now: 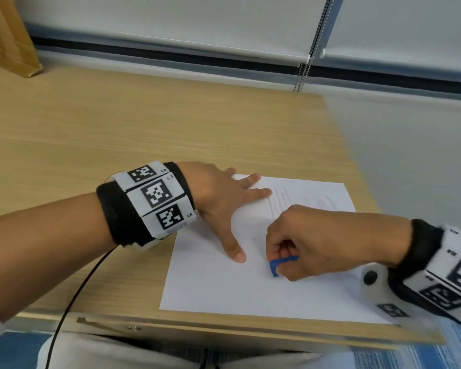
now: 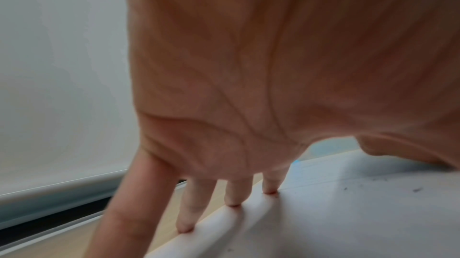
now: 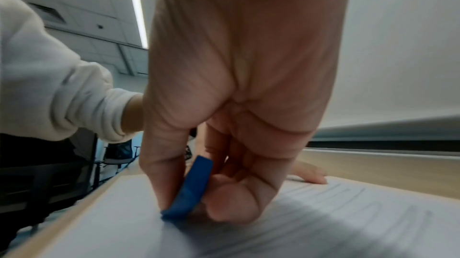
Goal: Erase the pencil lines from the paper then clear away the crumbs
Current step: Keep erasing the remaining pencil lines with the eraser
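A white sheet of paper [image 1: 213, 286] lies at the near right of a wooden desk. Faint pencil lines [image 1: 282, 201] cross its far part and show again in the right wrist view [image 3: 348, 201]. My left hand [image 1: 224, 206] lies flat with fingers spread on the paper's left edge, fingertips [image 2: 234, 202] pressing it down. My right hand [image 1: 298, 249] pinches a blue eraser [image 1: 278, 265] between thumb and fingers, its lower corner [image 3: 179, 209] touching the paper. A few dark crumbs [image 2: 417, 190] lie on the sheet.
The wooden desk [image 1: 117, 134] stretches away to the left and back. A wooden stand [image 1: 8, 35] sits at the far left corner. A blind cord [image 1: 304, 73] hangs at the back. The desk's right edge [image 1: 357, 161] runs close to the paper.
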Demonstrator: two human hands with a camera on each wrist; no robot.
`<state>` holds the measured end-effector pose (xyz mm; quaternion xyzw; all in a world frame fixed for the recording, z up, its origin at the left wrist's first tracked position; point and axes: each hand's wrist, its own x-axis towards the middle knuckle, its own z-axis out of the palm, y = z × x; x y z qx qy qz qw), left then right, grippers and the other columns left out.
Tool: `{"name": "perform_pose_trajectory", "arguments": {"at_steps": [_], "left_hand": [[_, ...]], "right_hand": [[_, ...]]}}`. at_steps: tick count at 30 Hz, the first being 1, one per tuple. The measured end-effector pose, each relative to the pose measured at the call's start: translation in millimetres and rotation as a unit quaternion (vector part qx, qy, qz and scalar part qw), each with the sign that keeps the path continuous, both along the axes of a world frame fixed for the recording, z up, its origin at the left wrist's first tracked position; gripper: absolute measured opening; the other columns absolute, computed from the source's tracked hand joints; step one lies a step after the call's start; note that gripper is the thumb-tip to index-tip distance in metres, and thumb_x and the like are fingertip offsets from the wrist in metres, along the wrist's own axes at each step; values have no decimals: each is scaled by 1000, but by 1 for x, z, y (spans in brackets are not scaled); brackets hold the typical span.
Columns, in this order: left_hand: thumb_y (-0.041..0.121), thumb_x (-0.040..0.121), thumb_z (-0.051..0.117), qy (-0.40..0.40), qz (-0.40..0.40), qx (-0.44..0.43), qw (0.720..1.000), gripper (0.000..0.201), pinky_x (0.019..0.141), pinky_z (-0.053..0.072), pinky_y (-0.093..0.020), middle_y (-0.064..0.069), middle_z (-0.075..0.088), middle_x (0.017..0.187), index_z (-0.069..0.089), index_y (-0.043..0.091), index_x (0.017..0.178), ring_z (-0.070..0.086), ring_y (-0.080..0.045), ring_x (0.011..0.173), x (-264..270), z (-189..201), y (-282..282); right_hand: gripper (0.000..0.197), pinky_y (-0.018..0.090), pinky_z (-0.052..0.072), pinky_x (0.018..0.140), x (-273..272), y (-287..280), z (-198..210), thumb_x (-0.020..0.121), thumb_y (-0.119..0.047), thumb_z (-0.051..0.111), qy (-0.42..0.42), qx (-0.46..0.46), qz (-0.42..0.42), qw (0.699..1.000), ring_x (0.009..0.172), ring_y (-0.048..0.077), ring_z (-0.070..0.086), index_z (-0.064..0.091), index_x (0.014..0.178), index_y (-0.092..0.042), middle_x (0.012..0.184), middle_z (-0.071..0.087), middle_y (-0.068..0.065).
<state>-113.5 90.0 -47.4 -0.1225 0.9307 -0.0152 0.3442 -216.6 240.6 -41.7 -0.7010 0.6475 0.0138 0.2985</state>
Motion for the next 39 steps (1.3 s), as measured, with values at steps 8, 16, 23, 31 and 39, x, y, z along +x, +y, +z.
{"name": "perform_pose_trajectory", "arguments": {"at_steps": [8,16,23,31,39], "left_hand": [[87,53,65,26,5,1,1000,141,111,27,-41,23,-22,157,-24,35,150,-7,-21,150,2,-3,-2],[85,54,66,18,9,11,1000,141,114,20,-48,24,-26,156,-30,38,147,-10,-24,150,0,-2,-3],[85,54,66,17,13,14,1000,138,115,17,-48,23,-25,156,-23,38,150,-10,-24,150,1,-3,-4],[88,51,65,23,10,12,1000,140,114,24,-46,24,-24,156,-19,37,151,-8,-23,150,1,-5,-5],[88,52,64,17,10,3,1000,141,112,25,-42,24,-26,155,-21,35,151,-10,-21,150,0,-5,-4]], "right_hand": [[9,20,44,58,-3,-5,1,80,-20,66,4,17,0,1000,59,9,51,68,82,-12,74,65,1],[8,25,43,56,-45,-61,4,82,-15,66,83,-110,-70,988,58,11,51,71,80,-9,72,69,5],[4,16,40,54,-31,-55,6,80,-17,70,55,-27,-6,998,53,4,47,71,77,-16,60,56,-11],[6,27,48,60,-19,-43,6,80,-21,70,36,15,-5,999,58,7,51,72,82,-16,70,65,-4],[6,16,41,54,-10,-35,4,81,-20,70,15,20,7,1000,54,5,47,68,75,-17,62,57,-9]]}}
